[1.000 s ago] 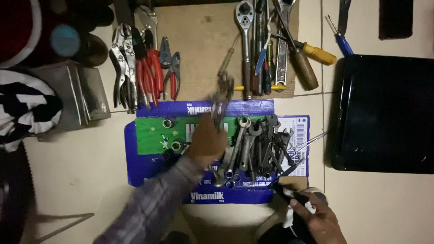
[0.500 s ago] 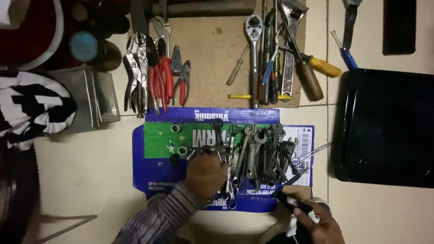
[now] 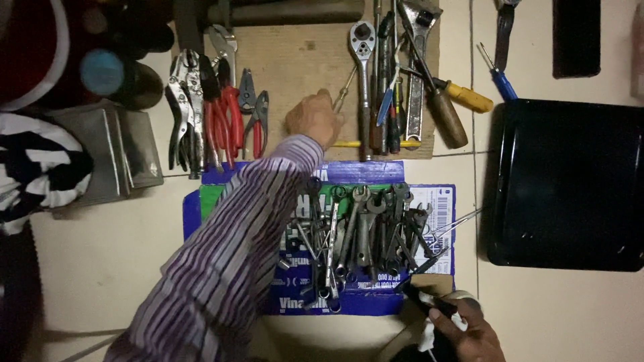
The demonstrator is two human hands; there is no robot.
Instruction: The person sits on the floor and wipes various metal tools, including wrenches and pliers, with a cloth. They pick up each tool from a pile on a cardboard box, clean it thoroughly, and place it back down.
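Observation:
My left hand (image 3: pixel 312 119), in a striped sleeve, reaches out over the brown cardboard sheet (image 3: pixel 288 60); its fingers close on the thin shaft of a small screwdriver (image 3: pixel 342 94) lying beside a ratchet wrench (image 3: pixel 363 74). My right hand (image 3: pixel 463 328) stays low at the front right, shut on a dark slim tool (image 3: pixel 424 300) and a white cloth (image 3: pixel 429 334). Between them, several wrenches (image 3: pixel 362 228) lie in a heap on a flattened blue carton (image 3: pixel 429 201).
Red-handled pliers (image 3: pixel 228 124) and locking pliers (image 3: pixel 184 110) lie left of the cardboard. A wooden-handled tool (image 3: pixel 446 114), a yellow-handled screwdriver (image 3: pixel 469 97) and a blue screwdriver (image 3: pixel 496 77) sit to the right. A black tray (image 3: pixel 570 181) stands at right, metal boxes (image 3: pixel 114 151) at left.
My left hand left the wrench heap on the blue carton and reached forward onto the cardboard, closing on the small screwdriver. My right hand stayed at the front right.

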